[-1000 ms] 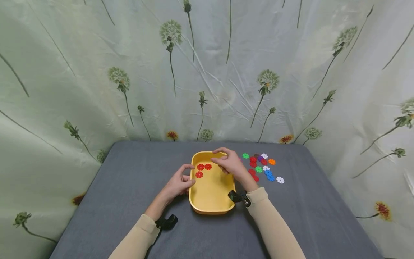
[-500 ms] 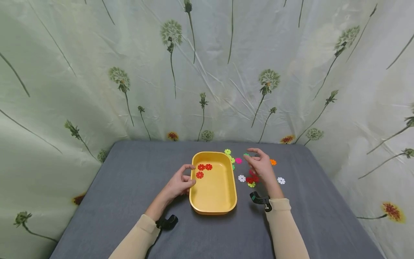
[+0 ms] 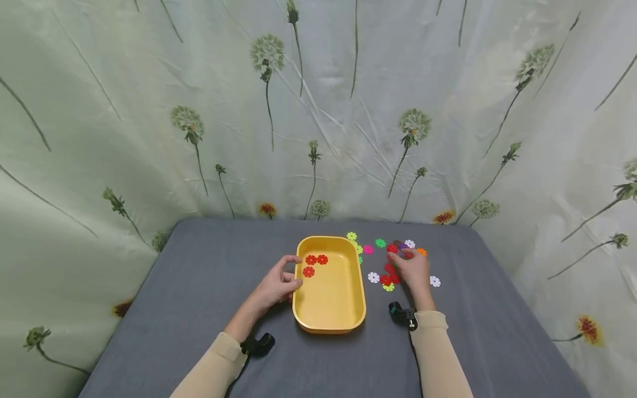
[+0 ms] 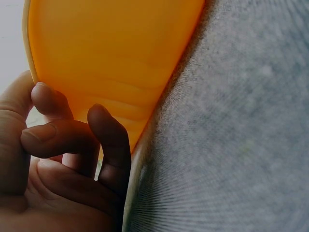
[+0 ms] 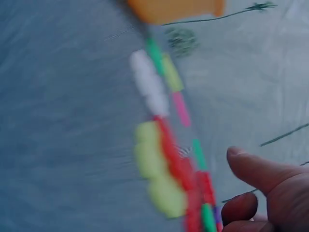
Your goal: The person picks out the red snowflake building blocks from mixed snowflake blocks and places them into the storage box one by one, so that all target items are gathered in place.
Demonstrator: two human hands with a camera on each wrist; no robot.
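Note:
In the head view, my left hand [image 3: 275, 282] holds the left rim of a yellow plastic tray [image 3: 328, 330]. Its bent fingers lie against the outer wall of the tray [image 4: 111, 53] in the left wrist view. Several red flower-shaped discs [image 3: 308, 271] lie inside, near the far left corner. To the right of the tray my right hand [image 3: 415, 272] hovers over a scatter of coloured discs, thumb and index finger apart. Red discs [image 3: 386, 280] lie by its fingertips, and the hand hides part of the pile. In the right wrist view its thumb [image 5: 256, 169] points out beside the blurred pieces.
A yellow-green disc [image 3: 351, 236], a pink disc [image 3: 368, 250] and a green disc [image 3: 380, 243] lie between tray and pile. White discs [image 3: 373, 277] lie at the pile's sides. The grey cloth-covered table [image 3: 209, 265] ends at a flowered curtain [image 3: 219, 83].
My right hand has moved from over the tray rightward to the loose discs, then lowered toward them. The left hand stays at the tray's rim; the red discs inside have not moved.

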